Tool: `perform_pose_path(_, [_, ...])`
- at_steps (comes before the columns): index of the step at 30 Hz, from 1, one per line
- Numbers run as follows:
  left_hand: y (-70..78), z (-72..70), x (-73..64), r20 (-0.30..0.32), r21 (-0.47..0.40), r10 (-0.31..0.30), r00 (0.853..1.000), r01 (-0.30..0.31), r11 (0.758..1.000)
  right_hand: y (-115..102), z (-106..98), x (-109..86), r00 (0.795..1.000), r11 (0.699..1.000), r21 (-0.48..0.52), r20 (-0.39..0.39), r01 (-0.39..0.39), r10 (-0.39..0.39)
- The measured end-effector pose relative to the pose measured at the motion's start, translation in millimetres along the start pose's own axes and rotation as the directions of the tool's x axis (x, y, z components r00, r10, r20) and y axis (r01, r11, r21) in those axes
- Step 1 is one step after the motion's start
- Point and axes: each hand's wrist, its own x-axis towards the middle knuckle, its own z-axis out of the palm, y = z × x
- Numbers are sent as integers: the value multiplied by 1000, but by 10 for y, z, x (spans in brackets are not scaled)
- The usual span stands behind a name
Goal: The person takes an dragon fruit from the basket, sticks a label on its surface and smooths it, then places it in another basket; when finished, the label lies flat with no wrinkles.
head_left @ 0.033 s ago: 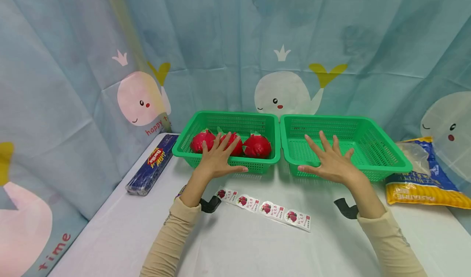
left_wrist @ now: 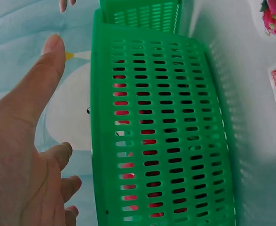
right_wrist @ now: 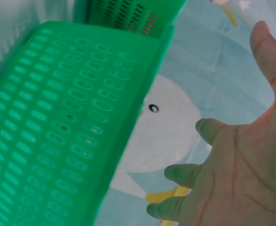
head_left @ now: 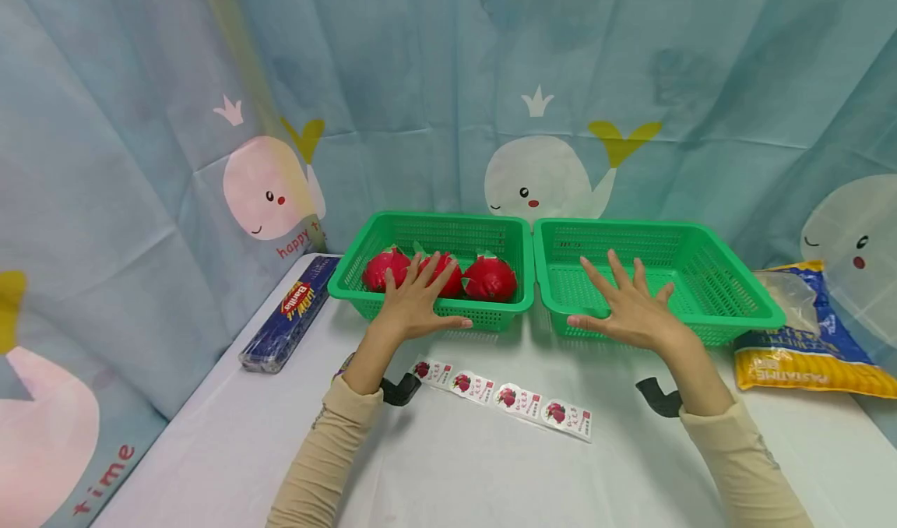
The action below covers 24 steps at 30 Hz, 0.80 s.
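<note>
My left hand [head_left: 412, 306], fingers spread and straight, hovers over the front rim of the left green basket [head_left: 483, 310]. It holds nothing. Three red dragon fruits lie in that basket: a left one [head_left: 385, 268], a middle one [head_left: 452, 279] partly hidden behind my fingers, and a right one [head_left: 490, 280]. Over the front rim of the right green basket [head_left: 722, 329] is my right hand [head_left: 631, 314], also spread and holding nothing. No fruit shows in this basket. Both wrist views show each hand [left_wrist: 22, 155] [right_wrist: 246, 174] apart from the perforated basket walls.
A strip of dragon fruit stickers [head_left: 517, 399] lies on the white table [head_left: 490, 481] between my forearms. At left is a long blue Barilla pack [head_left: 290, 318]; at right, a blue and yellow pasta bag [head_left: 813, 357]. A whale-print curtain [head_left: 434, 84] hangs behind the baskets.
</note>
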Motion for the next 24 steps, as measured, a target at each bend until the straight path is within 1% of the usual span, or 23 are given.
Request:
perform_pose_path(3, [-2, 18, -19, 6, 4, 3, 1000, -3, 1000, 11, 25, -8, 1000, 1000, 1, 15, -5, 5])
perform_pose_path(6, [-20, -2, -32, -12, 17, 12, 1000, -12, 1000, 17, 30, -4, 1000, 1000, 0, 22, -6, 6])
perform_pose_path(8, [-36, -32, -52, -40, 17, 27, 999, -27, 1000, 11, 23, -5, 1000, 1000, 2, 13, 3, -3])
perform_pose_path(10, [-65, -69, -86, -89, 14, 47, 995, -46, 999, 0, 20, 11, 1000, 1000, 3, -16, 23, -23])
perform_pose_path(11, [-83, -88, -110, -128, 14, 62, 990, -61, 998, -8, 25, 28, 998, 999, 6, -39, 43, -43])
perform_pose_path(12, [-99, -103, -137, -173, 4, 81, 982, -82, 997, -16, 30, 50, 995, 997, 6, -69, 71, -70])
perform_pose_path(14, [-124, -122, -201, -280, -43, 113, 953, -130, 991, -45, 47, 101, 983, 991, 14, -134, 132, -129])
perform_pose_path(15, [-133, -123, -236, -328, -95, 115, 938, -154, 984, -68, 57, 132, 974, 987, 18, -165, 161, -156])
perform_pose_path(16, [-140, -119, -275, -360, -170, 103, 927, -174, 970, -95, 67, 167, 965, 982, 28, -191, 189, -181])
perform_pose_path(17, [-145, -108, -314, -377, -255, 83, 923, -189, 948, -132, 77, 204, 957, 976, 41, -208, 215, -202])
perform_pose_path(18, [-149, -89, -350, -361, -370, 49, 931, -191, 909, -175, 88, 253, 952, 972, 52, -217, 231, -214])
perform_pose_path(19, [-153, -65, -381, -316, -501, 10, 949, -175, 847, -224, 104, 309, 952, 968, 78, -217, 237, -216])
perform_pose_path(20, [-160, -33, -406, -254, -622, -31, 967, -138, 771, -281, 117, 369, 955, 966, 105, -209, 237, -212])
perform_pose_path(21, [-170, 6, -423, -176, -725, -76, 982, -77, 684, -347, 136, 435, 959, 964, 133, -197, 232, -203])
perform_pose_path(22, [-180, 50, -434, -83, -808, -117, 990, 2, 589, -414, 161, 507, 963, 961, 160, -184, 225, -195])
perform_pose_path(23, [-193, 96, -439, 5, -865, -145, 989, 77, 496, -488, 189, 580, 968, 959, 185, -168, 216, -186])
perform_pose_path(24, [-209, 145, -437, 88, -906, -168, 982, 149, 396, -565, 220, 656, 974, 957, 209, -146, 203, -175])
